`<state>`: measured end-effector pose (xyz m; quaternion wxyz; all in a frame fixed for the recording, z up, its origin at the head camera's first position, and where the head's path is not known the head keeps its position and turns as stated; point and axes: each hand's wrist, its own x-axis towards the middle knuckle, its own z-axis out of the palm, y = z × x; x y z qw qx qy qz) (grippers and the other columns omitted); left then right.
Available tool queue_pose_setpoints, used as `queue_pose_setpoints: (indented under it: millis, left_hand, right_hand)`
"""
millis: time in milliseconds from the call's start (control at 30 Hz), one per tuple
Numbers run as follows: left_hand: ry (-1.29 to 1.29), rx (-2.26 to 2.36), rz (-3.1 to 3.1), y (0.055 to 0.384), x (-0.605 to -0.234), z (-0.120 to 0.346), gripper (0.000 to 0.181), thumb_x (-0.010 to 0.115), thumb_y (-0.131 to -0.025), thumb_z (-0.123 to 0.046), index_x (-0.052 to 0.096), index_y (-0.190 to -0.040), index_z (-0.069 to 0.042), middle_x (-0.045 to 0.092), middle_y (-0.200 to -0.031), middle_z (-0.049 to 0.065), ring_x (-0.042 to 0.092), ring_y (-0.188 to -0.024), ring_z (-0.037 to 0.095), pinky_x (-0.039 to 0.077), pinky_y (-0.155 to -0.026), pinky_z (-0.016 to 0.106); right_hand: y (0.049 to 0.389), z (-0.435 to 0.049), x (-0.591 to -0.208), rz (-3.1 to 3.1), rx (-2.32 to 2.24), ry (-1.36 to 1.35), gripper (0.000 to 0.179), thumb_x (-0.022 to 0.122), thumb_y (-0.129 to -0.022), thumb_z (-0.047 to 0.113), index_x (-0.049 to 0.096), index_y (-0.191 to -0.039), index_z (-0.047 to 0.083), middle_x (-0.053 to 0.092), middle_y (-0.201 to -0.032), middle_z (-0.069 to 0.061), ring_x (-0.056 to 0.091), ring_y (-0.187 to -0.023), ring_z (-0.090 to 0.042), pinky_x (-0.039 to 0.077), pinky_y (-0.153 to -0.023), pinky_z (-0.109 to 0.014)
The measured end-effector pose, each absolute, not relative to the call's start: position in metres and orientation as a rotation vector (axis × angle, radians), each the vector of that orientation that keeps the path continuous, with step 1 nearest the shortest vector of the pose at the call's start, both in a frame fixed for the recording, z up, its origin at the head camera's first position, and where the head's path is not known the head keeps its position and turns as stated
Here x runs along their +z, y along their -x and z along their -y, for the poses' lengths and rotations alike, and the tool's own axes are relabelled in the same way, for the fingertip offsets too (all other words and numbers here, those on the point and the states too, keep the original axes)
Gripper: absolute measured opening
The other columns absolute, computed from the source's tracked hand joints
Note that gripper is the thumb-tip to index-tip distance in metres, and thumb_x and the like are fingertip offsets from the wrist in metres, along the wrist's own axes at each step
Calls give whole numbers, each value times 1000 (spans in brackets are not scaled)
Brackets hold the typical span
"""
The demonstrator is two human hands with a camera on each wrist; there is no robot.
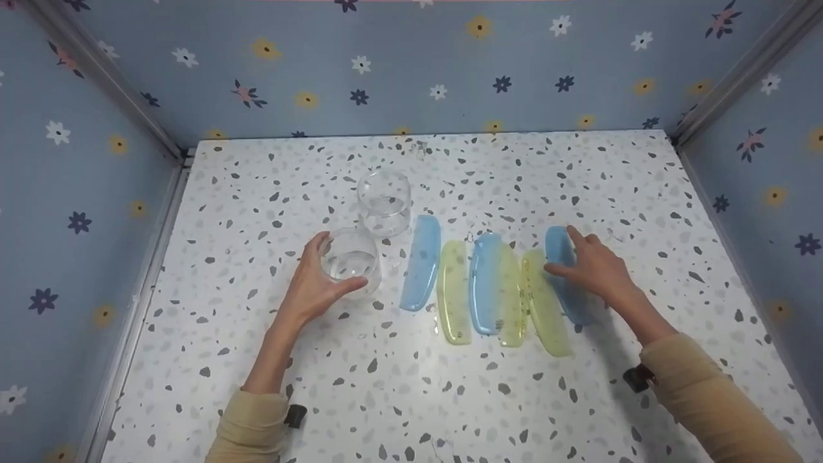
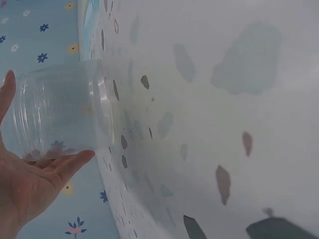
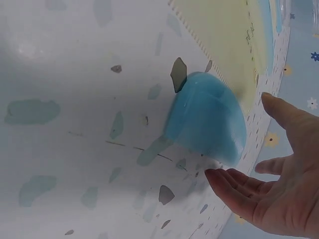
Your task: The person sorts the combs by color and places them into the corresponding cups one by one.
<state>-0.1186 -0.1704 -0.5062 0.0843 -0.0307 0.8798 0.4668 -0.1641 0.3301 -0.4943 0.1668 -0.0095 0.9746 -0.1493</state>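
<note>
My left hand (image 1: 315, 283) curves round a clear plastic cup (image 1: 352, 260), thumb on the near side and fingers on the far side. In the left wrist view the cup (image 2: 62, 109) has its base right at the tabletop. At the right end of a row of combs lies a blue comb (image 1: 559, 247), partly covered by my right hand (image 1: 595, 267). That hand is spread over it, holding nothing, with fingertips close to the blue comb (image 3: 207, 117) in the right wrist view. Just left of it is a slanting yellow comb (image 1: 545, 308).
A second clear cup (image 1: 384, 209) stands behind the held one. Between the hands lie a blue comb (image 1: 422, 263), a yellow comb (image 1: 454, 292) and an overlapping blue comb (image 1: 483, 283) and yellow comb (image 1: 512, 296). Flowered walls (image 1: 411, 71) enclose the speckled table (image 1: 398, 411).
</note>
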Motion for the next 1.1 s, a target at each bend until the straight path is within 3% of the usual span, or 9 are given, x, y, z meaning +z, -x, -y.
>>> queue_pose_setpoints:
  millis: [167,367,567,700,1100]
  left_hand:
    - [84,1449,-2603,120,-511,165,121,89,-75,-51,15,-164,-14,26,-171,10,28,-158,33,23,-130,53]
    - [90,1475,-2589,120,-514,160,119,88,-77,-47,15,-164,-14,26,-171,10,26,-158,32,20,-131,54]
    - [99,1512,-2575,120,-516,156,117,89,-76,-43,16,-164,-16,28,-171,9,28,-158,30,22,-130,55]
    - [100,1542,-2564,121,-515,150,117,89,-76,-44,17,-164,-19,29,-170,7,29,-158,28,24,-129,55]
    - [105,1638,-2540,123,-520,140,116,90,-75,-45,19,-164,-22,28,-171,5,27,-158,29,22,-129,57]
  right_hand:
    - [163,-330,-496,-2744,-401,-33,103,66,-93,58,16,-162,-2,39,-148,-41,53,-125,-55,50,-99,-67]
    - [163,-327,-499,-2759,-359,-26,91,66,-94,52,32,-154,-7,47,-134,-38,56,-115,-50,51,-93,-67]
    - [165,-322,-500,-2733,-357,-72,73,64,-94,46,45,-142,-7,51,-119,-27,55,-102,-40,51,-85,-58]
    - [166,-321,-499,-2718,-360,-109,71,63,-94,46,47,-140,-7,51,-117,-26,54,-101,-39,51,-83,-54]
    - [170,-315,-494,-2699,-372,-160,73,66,-92,44,46,-140,-7,51,-118,-26,53,-105,-42,49,-91,-60]
